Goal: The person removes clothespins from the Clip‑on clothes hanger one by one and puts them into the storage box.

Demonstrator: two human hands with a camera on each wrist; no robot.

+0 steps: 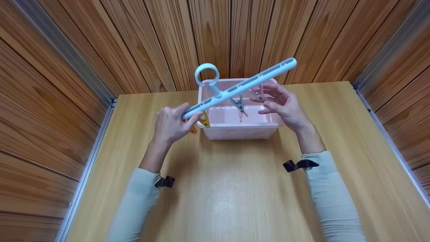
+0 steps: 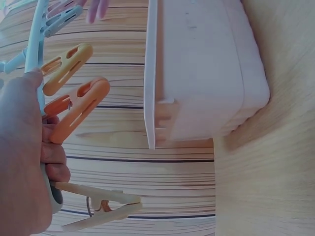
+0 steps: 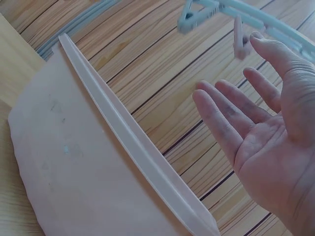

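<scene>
1. Gripping the light-blue hanger [image 1: 257,80] by one end: left hand [image 1: 171,125], thumb and fingers closed round the bar, near the front left corner of the pink tub [image 1: 238,133].
2. Hanger position: held up over the tub, bar above the rim.
3. Long axis: slants across the tub's opening in the head view, from the front left corner to past the back right corner. Free end points right and away from the person.
4. Hook [image 1: 207,66]: rises from the bar over the tub's back left part, its round end pointing away from the person.
5. Right hand [image 1: 284,104]: wide, fingers apart, at the tub's right side, just beside a pink clip [image 3: 239,44] on the bar. Contact with clip: cannot tell.
6. Grey clip [image 1: 238,103]: hangs from the bar over the tub's middle.
7. Yellow clip [image 2: 69,76] and orange clip [image 2: 81,112]: side by side at the left hand, by the tub's front left corner.
8. Cream clip [image 2: 93,191]: left of the tub, jutting below the left hand; its attachment is hidden.
9. Tub: upright on the table [image 1: 221,188].
</scene>
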